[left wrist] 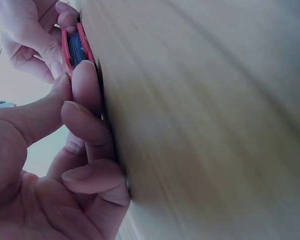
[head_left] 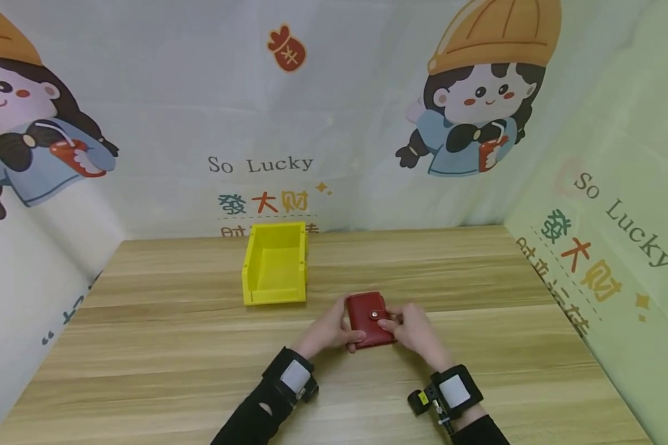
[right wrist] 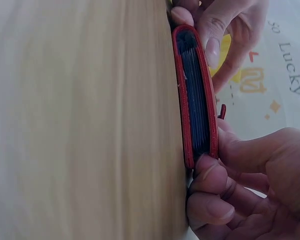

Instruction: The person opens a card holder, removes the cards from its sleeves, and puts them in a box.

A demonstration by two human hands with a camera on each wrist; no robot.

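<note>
A red card wallet point(head_left: 365, 312) with a strap and a silver snap lies on the table, slightly turned. My left hand point(head_left: 329, 327) pinches its left edge, thumb on the cover and fingers at the side. My right hand point(head_left: 416, 332) pinches the right edge close to the strap. In the right wrist view, a stack of dark card sleeves point(right wrist: 194, 95) shows between the red covers, and the small strap tab point(right wrist: 222, 111) sticks up from the top cover. Whether the snap is fastened, I cannot tell.
A yellow open-topped bin point(head_left: 275, 262) stands behind and left of the wallet, near the back edge of the wood-grain table point(head_left: 161, 346). Printed cloth point(head_left: 356, 123) hangs behind the table and along its sides.
</note>
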